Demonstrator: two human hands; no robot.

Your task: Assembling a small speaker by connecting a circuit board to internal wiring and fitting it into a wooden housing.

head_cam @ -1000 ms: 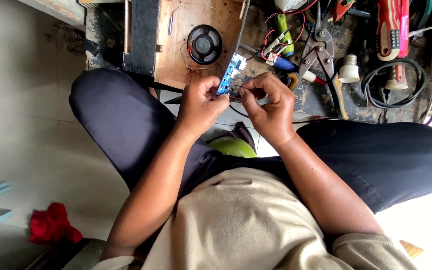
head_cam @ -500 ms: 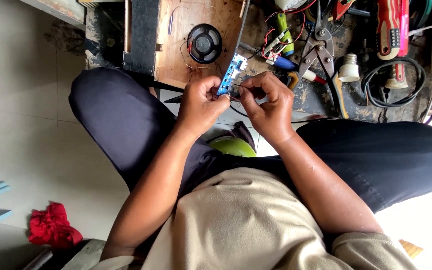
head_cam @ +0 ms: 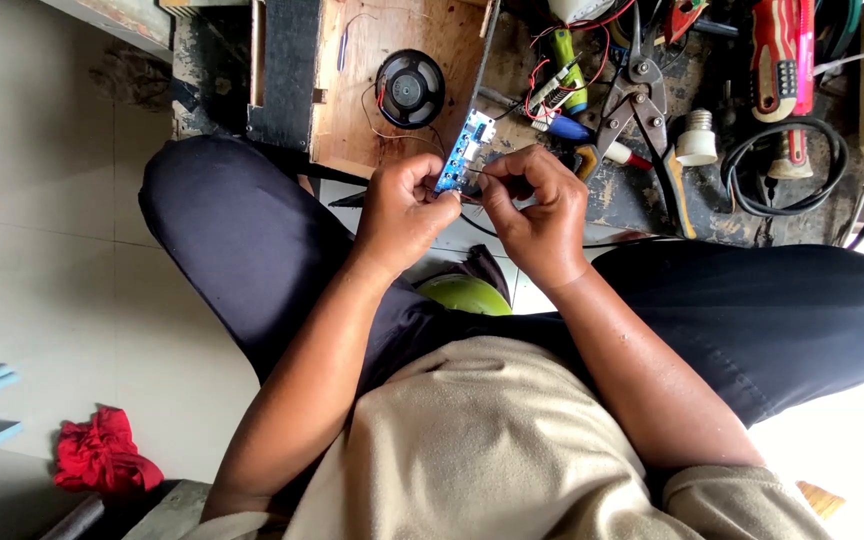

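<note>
Beige cloth covers the seated person's chest, with dark trousers spread to either side and a green rounded thing on the floor between the knees. Above the lap, the left hand pinches the lower end of a small blue circuit board, its grip clamped on the board, seemingly to steady it. The right hand has its fingertips closed together on something fine beside the board, perhaps a wire, too small to tell. Beyond, an open wooden box holds a round black speaker with thin wires. Farther right, the cluttered tabletop carries pliers, a white bulb and coiled black cable.
</note>
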